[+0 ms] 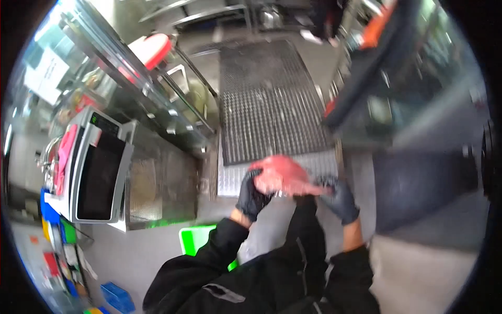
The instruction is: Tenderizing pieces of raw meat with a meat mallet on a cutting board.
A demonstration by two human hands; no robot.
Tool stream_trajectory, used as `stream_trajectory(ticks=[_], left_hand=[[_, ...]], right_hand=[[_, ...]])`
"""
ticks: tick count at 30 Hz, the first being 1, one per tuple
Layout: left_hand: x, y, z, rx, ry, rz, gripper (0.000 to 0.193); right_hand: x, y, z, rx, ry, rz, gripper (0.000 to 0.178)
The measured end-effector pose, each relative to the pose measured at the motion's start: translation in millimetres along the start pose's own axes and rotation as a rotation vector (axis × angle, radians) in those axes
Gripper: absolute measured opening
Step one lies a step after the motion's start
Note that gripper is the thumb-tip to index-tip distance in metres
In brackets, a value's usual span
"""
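I hold a pinkish-red, soft-looking bundle (282, 174) in front of me. It could be raw meat or a filled plastic bag; the blur does not let me tell. My left hand (253, 196), in a black glove, grips its rounded left side with curled fingers. From that side the bundle narrows to a thin end on the right. This end is pinched by my right hand (340, 200), also gloved in black. The underside of the bundle is hidden.
A ribbed dark mat (272, 115) covers the walkway ahead, through a doorway. To the left, a microwave (101, 170) stands beside a metal cabinet (162, 178). A bright green bin (194, 238) is near my left arm, and a blue crate (117, 297) lies lower left.
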State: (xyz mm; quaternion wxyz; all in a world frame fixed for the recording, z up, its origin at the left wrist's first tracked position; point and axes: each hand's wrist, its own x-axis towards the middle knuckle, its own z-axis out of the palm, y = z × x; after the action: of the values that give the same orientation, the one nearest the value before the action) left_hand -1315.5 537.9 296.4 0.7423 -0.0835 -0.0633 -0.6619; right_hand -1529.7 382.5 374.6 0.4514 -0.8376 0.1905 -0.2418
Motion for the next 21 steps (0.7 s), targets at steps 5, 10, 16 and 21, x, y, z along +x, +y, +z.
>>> stream_trajectory(ticks=[5,10,16,21], left_hand=[[149,52,86,0.087,0.608,0.175,0.051],[238,118,162,0.310,0.723,0.269,0.050],[288,250,168,0.542,0.796,0.564,0.049],[337,391,175,1.263,0.678,0.550,0.069]], right_hand=[[193,30,-75,0.377,0.061,0.088,0.020],[375,66,-77,0.631,0.046,0.380,0.021],[607,-71,-15,0.779,-0.287,0.411,0.014],[748,-113,90,0.705,-0.638,0.118,0.015]])
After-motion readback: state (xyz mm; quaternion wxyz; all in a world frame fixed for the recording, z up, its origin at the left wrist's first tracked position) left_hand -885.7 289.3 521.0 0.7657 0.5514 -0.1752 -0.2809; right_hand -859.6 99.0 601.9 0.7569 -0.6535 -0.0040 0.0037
